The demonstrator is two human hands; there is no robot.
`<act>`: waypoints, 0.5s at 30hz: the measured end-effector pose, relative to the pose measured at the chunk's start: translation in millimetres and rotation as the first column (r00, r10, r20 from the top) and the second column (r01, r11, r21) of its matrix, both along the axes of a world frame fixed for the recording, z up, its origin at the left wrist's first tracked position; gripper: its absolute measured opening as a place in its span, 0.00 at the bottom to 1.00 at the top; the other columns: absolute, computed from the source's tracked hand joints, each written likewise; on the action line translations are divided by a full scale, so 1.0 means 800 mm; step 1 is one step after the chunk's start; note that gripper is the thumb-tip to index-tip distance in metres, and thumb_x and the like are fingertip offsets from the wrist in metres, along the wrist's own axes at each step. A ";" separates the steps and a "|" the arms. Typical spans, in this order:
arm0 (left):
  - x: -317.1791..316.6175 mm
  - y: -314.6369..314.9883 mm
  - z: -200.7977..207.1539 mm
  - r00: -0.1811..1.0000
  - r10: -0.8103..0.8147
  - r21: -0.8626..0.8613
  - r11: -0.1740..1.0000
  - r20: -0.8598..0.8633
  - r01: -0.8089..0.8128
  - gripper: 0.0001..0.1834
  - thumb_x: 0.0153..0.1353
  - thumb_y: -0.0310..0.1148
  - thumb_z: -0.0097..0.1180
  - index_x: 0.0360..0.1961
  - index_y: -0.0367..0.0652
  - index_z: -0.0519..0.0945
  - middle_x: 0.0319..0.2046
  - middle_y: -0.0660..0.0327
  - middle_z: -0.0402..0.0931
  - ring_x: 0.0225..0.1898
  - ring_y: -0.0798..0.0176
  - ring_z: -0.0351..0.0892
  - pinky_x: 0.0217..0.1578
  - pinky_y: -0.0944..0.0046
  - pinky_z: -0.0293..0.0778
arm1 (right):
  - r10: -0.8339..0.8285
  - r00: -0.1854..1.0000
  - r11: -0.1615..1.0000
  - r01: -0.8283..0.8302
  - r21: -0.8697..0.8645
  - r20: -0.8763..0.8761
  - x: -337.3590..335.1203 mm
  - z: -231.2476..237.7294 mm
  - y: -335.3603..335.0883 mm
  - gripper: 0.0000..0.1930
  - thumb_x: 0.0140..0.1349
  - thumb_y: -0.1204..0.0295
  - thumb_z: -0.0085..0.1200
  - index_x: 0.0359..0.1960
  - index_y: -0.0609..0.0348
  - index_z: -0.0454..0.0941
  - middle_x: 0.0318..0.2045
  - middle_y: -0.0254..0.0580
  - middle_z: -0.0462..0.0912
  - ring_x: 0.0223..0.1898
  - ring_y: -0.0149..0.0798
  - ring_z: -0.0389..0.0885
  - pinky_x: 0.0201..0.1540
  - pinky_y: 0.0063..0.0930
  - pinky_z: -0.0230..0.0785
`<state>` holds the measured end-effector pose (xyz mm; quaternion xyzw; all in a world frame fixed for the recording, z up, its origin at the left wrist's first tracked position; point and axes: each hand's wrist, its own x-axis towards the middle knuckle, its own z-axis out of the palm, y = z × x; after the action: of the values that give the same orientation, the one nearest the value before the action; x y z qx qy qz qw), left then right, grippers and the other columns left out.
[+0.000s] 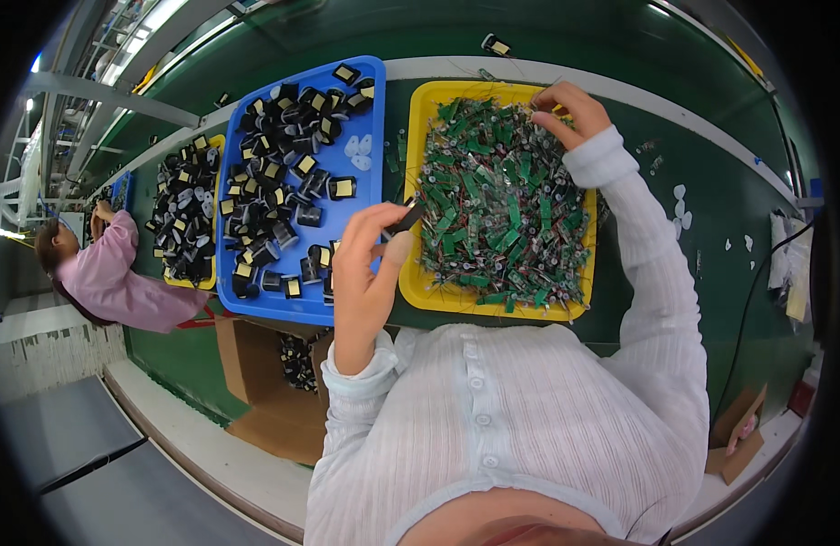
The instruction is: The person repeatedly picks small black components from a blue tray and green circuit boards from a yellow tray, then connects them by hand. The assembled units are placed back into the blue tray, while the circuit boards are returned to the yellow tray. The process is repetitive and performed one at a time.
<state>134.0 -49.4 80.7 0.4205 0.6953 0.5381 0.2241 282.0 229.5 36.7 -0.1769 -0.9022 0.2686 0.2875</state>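
Between the thumb and fingers of my left hand (366, 273) is a small black plastic housing (410, 215), held over the gap between two trays. My right hand (573, 111) is at the far right corner of a yellow tray (407, 282), its fingers pinched together; whatever they grip is too small to make out. Heaped in that tray are many small green circuit boards (506, 238) with thin wires. To the left lies a blue tray (373, 136) of black housings (273, 168) with pale yellow pads, and a few white plastic pieces (359, 151) sit at its right side.
Farther left, a second yellow tray (218, 150) holds more black parts, and a person in pink (129, 273) works beyond it. Below the bench edge stands an open cardboard box (274, 428). White pieces (681, 207) and a black cable (746, 300) lie on the right.
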 end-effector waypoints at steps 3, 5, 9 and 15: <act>0.013 0.016 0.004 0.985 -0.022 0.118 0.993 0.170 0.002 0.12 0.49 0.26 0.58 0.35 0.33 0.75 0.36 0.57 0.73 0.35 0.68 0.73 0.32 0.70 0.72 | -0.037 0.981 0.802 -0.085 -0.592 -0.191 0.016 0.037 -0.060 0.05 0.58 0.73 0.48 0.34 0.61 0.71 0.29 0.37 0.77 0.26 0.27 0.72 0.30 0.20 0.65; 0.022 0.028 0.012 0.984 -0.056 0.128 0.991 0.170 0.034 0.13 0.47 0.25 0.59 0.35 0.33 0.75 0.35 0.57 0.73 0.33 0.67 0.74 0.32 0.70 0.73 | -0.073 0.966 0.549 -0.169 -0.819 -0.248 0.025 0.051 -0.091 0.06 0.58 0.74 0.47 0.35 0.62 0.70 0.25 0.37 0.77 0.20 0.21 0.69 0.24 0.14 0.63; 0.037 0.058 0.005 0.996 -0.051 0.087 0.995 0.070 0.045 0.13 0.45 0.24 0.60 0.34 0.34 0.75 0.32 0.58 0.74 0.30 0.68 0.75 0.30 0.70 0.73 | -0.172 0.969 0.684 -0.011 -0.729 -0.177 0.026 0.033 -0.118 0.04 0.55 0.75 0.50 0.31 0.60 0.72 0.26 0.37 0.79 0.21 0.26 0.72 0.25 0.19 0.66; 0.023 0.047 -0.017 0.995 0.076 0.056 0.995 0.061 -0.080 0.13 0.46 0.26 0.60 0.34 0.33 0.75 0.31 0.59 0.73 0.31 0.68 0.74 0.30 0.70 0.74 | 0.011 0.997 0.999 -0.015 0.045 0.077 0.033 0.011 -0.118 0.08 0.43 0.77 0.54 0.27 0.52 0.76 0.28 0.35 0.72 0.35 0.41 0.70 0.37 0.34 0.65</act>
<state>152.3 -11.4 66.8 0.3834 0.6883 0.5786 0.2110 308.3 135.2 45.7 -0.1746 -0.9196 0.2429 0.2547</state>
